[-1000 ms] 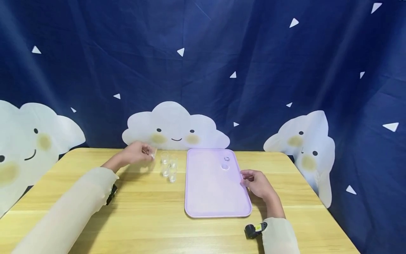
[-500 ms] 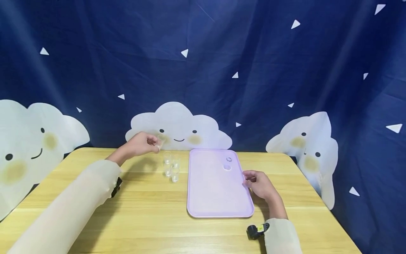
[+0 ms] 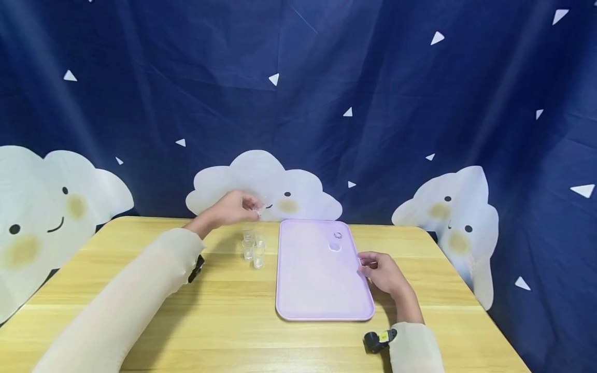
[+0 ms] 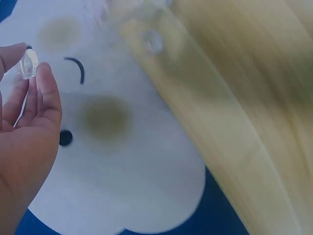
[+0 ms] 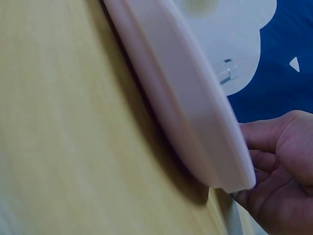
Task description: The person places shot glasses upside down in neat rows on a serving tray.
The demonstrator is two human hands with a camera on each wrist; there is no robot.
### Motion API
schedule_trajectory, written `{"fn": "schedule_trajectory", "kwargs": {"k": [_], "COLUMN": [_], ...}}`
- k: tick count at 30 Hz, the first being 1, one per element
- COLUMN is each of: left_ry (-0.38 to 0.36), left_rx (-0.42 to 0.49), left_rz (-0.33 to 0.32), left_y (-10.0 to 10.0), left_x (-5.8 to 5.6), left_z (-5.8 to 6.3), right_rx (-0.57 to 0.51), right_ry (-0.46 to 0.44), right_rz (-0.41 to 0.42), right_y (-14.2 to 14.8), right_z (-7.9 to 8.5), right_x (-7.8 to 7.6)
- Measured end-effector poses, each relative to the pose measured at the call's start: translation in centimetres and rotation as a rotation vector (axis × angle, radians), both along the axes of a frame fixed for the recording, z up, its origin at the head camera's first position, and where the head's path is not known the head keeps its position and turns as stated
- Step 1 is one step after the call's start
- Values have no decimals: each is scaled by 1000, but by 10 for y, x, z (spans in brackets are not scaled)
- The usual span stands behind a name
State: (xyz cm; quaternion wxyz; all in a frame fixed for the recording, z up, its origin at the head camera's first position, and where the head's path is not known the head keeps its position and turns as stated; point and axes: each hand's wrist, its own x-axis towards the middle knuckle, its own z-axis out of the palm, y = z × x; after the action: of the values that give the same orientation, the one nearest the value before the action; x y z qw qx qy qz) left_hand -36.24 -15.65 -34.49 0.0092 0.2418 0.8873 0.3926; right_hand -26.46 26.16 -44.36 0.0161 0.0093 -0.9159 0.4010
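A small clear glass (image 4: 29, 64) is held in the air above the back part of the bench (image 3: 210, 316), to the left of the tray. The left hand (image 3: 233, 208) pinches it between the thumb and fingertips; the fingers (image 4: 48, 93) are bent and close together, parted from the thumb only by the glass. Just beneath and in front of this hand, a cluster of clear glasses (image 3: 258, 257) stands on the bench, close together, the rear ones partly hidden and faint.

Right of the cluster lies a lilac tray (image 3: 322, 295) with rounded corners and a raised rim. One more clear glass (image 3: 335, 246) is on it, near the far right corner. The right hand (image 3: 384, 272) grips the tray's right edge, its fingers nearly closed with the rim between them and the thumb.

Both arms wear pale sleeves (image 3: 135, 295), and a black device (image 3: 373, 342) with a yellow label sits at the right wrist. Behind the bench hangs a dark blue cloth (image 3: 308, 62) with white triangles and smiling clouds.
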Motion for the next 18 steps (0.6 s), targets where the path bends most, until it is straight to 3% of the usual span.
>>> {"fn": "schedule_trajectory", "kwargs": {"k": [7,18], "left_ry": [-83,-52], "left_rx": [99,117], "left_rz": [2,-37], "left_y": [31,70], "left_x": [0,-3], "left_z": [4,-4], "right_rx": [-16,-24], "right_ry": [-4,3], "right_rz": [1,4], "right_y": [0,-2], "right_z": [2,2], "right_x": [3,2]}}
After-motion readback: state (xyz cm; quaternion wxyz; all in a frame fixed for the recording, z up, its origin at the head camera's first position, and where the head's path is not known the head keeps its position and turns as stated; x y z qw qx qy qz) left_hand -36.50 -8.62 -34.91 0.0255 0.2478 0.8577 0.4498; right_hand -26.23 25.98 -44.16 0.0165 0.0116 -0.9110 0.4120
